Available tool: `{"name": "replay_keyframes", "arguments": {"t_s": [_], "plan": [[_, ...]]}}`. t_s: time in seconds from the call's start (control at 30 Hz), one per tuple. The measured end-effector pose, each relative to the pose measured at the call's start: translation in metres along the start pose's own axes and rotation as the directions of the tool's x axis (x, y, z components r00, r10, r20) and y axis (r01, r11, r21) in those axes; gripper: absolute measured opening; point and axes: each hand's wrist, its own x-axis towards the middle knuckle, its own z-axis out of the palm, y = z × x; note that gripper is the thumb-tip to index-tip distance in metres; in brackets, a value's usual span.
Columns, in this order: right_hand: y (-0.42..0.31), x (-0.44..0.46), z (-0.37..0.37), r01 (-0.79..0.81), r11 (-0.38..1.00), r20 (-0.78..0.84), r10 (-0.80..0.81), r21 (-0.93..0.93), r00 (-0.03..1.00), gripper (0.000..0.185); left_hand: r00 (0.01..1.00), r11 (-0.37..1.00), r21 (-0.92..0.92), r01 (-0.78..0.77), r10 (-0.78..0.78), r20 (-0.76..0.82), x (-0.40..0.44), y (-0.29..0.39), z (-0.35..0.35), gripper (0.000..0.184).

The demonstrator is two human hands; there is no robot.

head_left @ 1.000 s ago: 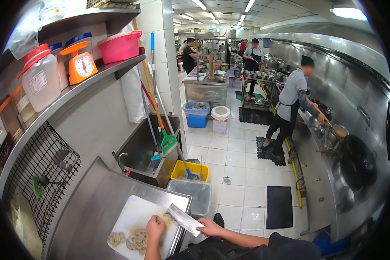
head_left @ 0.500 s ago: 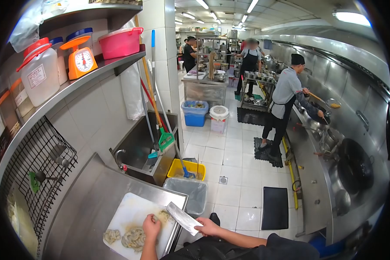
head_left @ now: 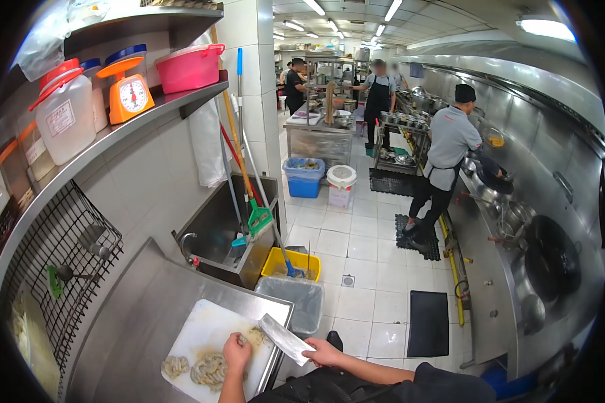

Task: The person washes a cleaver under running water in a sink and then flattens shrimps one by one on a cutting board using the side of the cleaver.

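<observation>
In the head view my right hand (head_left: pixel 321 352) is closed around the handle end of a cleaver (head_left: pixel 284 338). Its broad blade points away to the left, over the right edge of a white cutting board (head_left: pixel 212 319). My left hand (head_left: pixel 237 350) is curled closed above the board. Whatever its fingers hold, if anything, is hidden. Beside it lies a pile of raw shrimp (head_left: pixel 208 373), and a smaller heap of shrimp (head_left: pixel 175 367) sits at the board's left corner. Small dark scraps (head_left: pixel 259 334) lie near the blade's tip.
The board rests on a steel counter (head_left: pixel 124 336). Beyond its edge stand a lined grey bin (head_left: pixel 290 302), a yellow bucket (head_left: pixel 275 263) and a steel sink (head_left: pixel 232 235) with mop handles. An orange scale (head_left: pixel 129 94) is on the left shelf. A co-worker (head_left: pixel 450 141) stands at the woks.
My hands, the cleaver and the shrimp look nearly unchanged. The co-worker at the woks has turned further toward the stove, and the ladle has been drawn in. The view has shifted slightly.
</observation>
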Motion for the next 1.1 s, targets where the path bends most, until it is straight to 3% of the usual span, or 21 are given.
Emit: {"name": "replay_keyframes", "arguments": {"t_s": [0.63, 0.77, 0.83, 0.9, 1.0, 1.07, 1.1], "plan": [[-0.004, -0.001, 0.000, -0.004, 0.999, 0.018, 0.004, -0.044, 1.000, 0.032, 1.000, 1.000, 0.004, 0.004, -0.004, 0.000, -0.003, 0.001, 0.000, 0.039], [-0.019, -0.010, 0.002, -0.042, 0.999, 0.026, 0.043, -0.033, 0.999, 0.032, 0.991, 0.996, -0.017, -0.085, 0.083, -0.103, -0.009, -0.001, 0.007, 0.037], [-0.023, -0.013, 0.003, -0.056, 0.994, 0.000, 0.056, -0.093, 0.998, 0.036, 0.977, 0.985, -0.038, -0.170, 0.163, -0.139, -0.007, -0.004, 0.017, 0.037], [-0.015, -0.007, 0.003, 0.091, 0.986, -0.034, -0.096, -0.138, 0.995, 0.042, 0.982, 0.984, -0.059, -0.170, 0.164, -0.098, -0.007, 0.001, 0.014, 0.037], [0.002, 0.007, -0.003, 0.199, 0.935, -0.063, -0.226, -0.294, 0.972, 0.067, 0.992, 0.990, -0.079, -0.114, 0.110, -0.058, -0.011, 0.011, 0.001, 0.043], [-0.010, -0.001, -0.004, 0.151, 0.956, -0.022, -0.161, -0.250, 0.987, 0.075, 0.994, 0.986, -0.146, -0.086, 0.074, -0.085, -0.013, 0.013, 0.003, 0.030], [-0.039, -0.013, -0.001, 0.033, 0.981, 0.012, -0.032, -0.190, 0.999, 0.077, 0.990, 0.973, -0.206, -0.105, 0.083, -0.116, -0.010, 0.009, 0.007, 0.024]]}}
